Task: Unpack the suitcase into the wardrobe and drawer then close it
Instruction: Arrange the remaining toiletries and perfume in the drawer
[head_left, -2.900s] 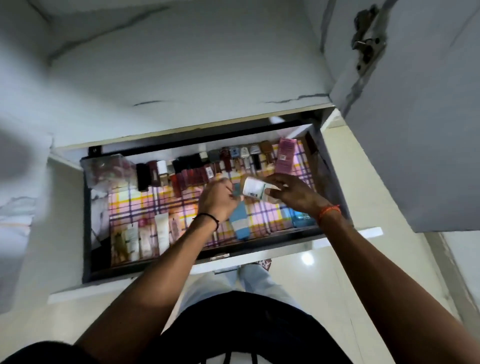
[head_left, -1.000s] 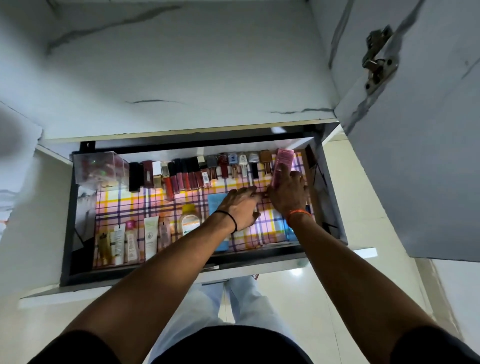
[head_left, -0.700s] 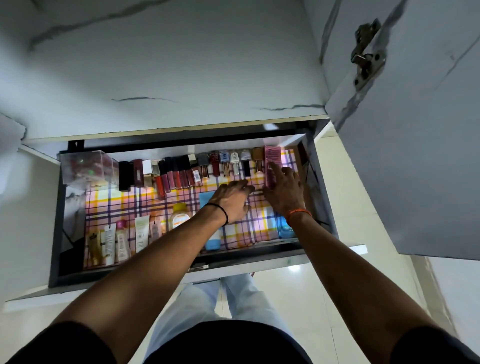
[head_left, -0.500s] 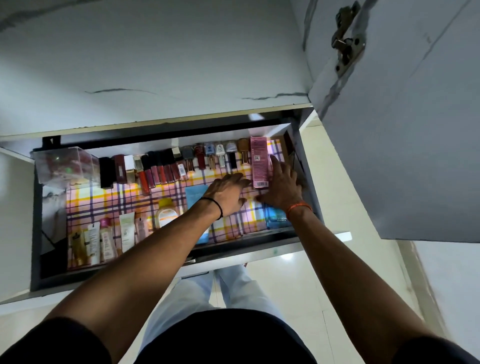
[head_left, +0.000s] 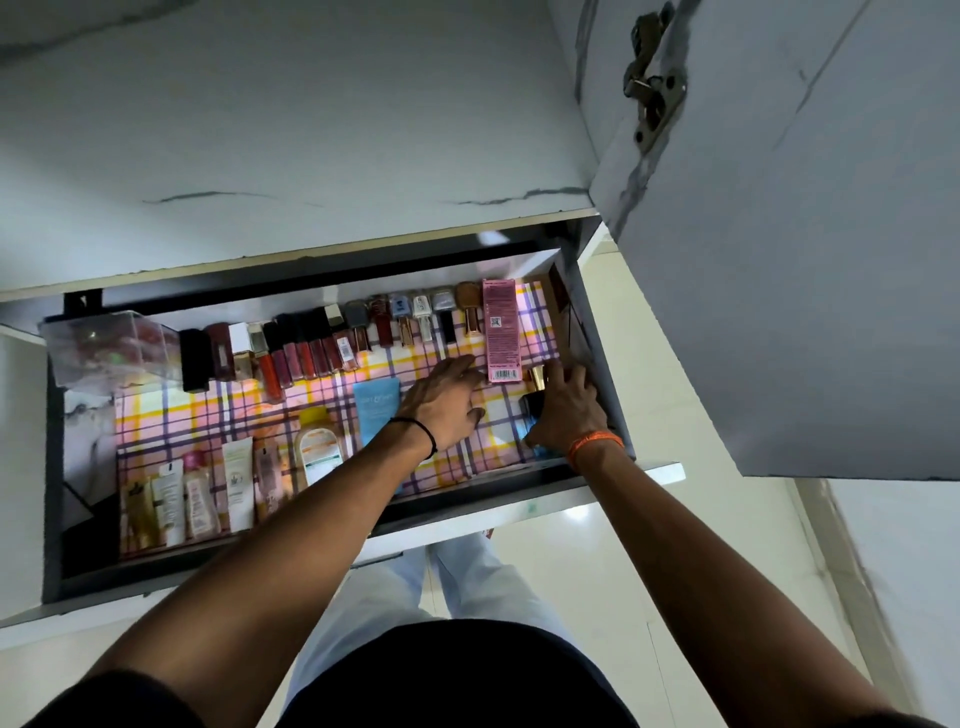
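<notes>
1. Open drawer (head_left: 597, 332), frame centre; pink carton (head_left: 500, 330) flat at its upper right.
2. Our left hand (head_left: 448, 402): fingers straight, pressing the plaid liner (head_left: 208, 410).
3. Our right hand (head_left: 569, 410) grips a dark gold-capped bottle (head_left: 534, 395).

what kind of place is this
Probably a bedroom wardrobe at home: an open drawer on a checked liner holds rows of lipsticks and lotion tubes, beside a hinged cabinet door over a tiled floor.
</notes>
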